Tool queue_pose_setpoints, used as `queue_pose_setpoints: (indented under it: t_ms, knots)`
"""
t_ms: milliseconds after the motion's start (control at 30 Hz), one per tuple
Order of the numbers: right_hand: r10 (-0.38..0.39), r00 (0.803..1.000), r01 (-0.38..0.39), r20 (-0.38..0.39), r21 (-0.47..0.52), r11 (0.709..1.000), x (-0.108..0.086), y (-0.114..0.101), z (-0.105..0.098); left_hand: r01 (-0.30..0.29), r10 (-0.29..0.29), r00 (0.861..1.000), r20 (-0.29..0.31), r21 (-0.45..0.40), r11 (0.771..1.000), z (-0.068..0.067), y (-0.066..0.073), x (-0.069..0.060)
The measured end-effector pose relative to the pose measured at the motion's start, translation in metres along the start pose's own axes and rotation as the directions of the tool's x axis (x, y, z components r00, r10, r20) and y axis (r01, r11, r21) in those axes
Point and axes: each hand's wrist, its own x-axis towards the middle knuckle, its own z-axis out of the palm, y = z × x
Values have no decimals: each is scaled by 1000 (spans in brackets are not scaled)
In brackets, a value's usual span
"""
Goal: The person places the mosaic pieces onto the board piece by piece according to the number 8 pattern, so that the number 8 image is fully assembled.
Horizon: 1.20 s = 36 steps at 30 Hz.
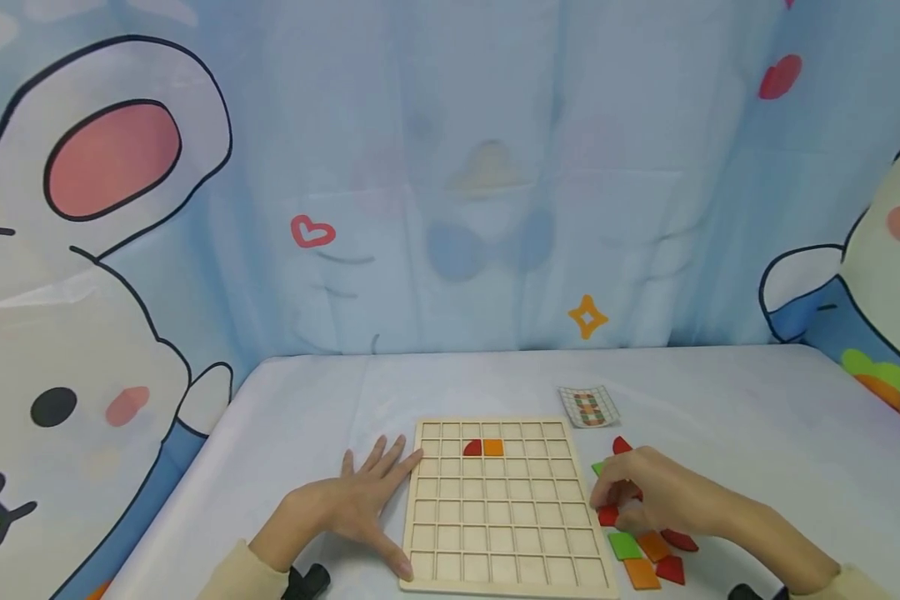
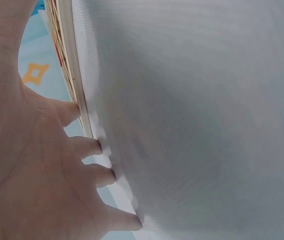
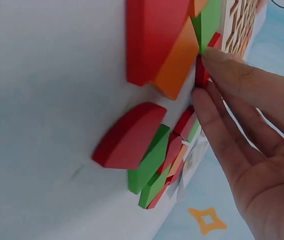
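Observation:
A wooden grid board [image 1: 501, 537] lies on the white-covered table. A red quarter-round block [image 1: 472, 448] and an orange square block [image 1: 493, 447] sit side by side in its second row. My left hand [image 1: 363, 500] is spread at the board's left side, with thumb and forefinger touching its edge. Right of the board, my right hand [image 1: 667, 492] is among loose blocks. In the right wrist view its thumb and forefinger pinch a small red block [image 3: 200, 72], whose full shape is hidden by the fingers.
Around the right hand lie several loose blocks, including a green one [image 1: 625, 546], an orange one [image 1: 642, 574] and a red one [image 1: 671, 570]. A small printed pattern card [image 1: 589, 407] lies behind the board's right corner. A blue cartoon curtain [image 1: 390, 308] hangs behind the table.

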Motion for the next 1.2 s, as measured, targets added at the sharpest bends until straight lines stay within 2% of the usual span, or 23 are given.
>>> queue_pose_setpoints:
  t_ms: [233, 400, 567, 700, 933, 1033, 1200]
  knots:
    - [-9, 999, 8, 32, 33, 999, 9, -1, -2, -13, 13, 1000, -9, -6, 1000, 0, -3, 1]
    - [33, 999, -34, 29, 9, 999, 11, -4, -2, -1, 1, 1000, -6, 0, 1000, 0, -2, 0]
    - [41, 999, -41, 5, -30, 999, 10, -6, 0, -9, 9, 1000, -20, 3, 1000, 1, -1, 0]
    - [11, 1000, -11, -12, -43, 999, 7, -6, 0, -9, 10, 1000, -21, 6, 1000, 0, 0, 0]
    - [17, 1000, -17, 14, -35, 999, 5, -6, -4, -10, 10, 1000, -11, 3, 1000, -1, 0, -1]
    - [-19, 999, 20, 27, -42, 999, 6, 1, -5, -7, 7, 1000, -8, 5, 1000, -1, 0, -1]
    - [-38, 999, 39, 29, -49, 998, 12, 21, -3, 4, -4, 1000, -6, 6, 1000, -1, 0, 0]
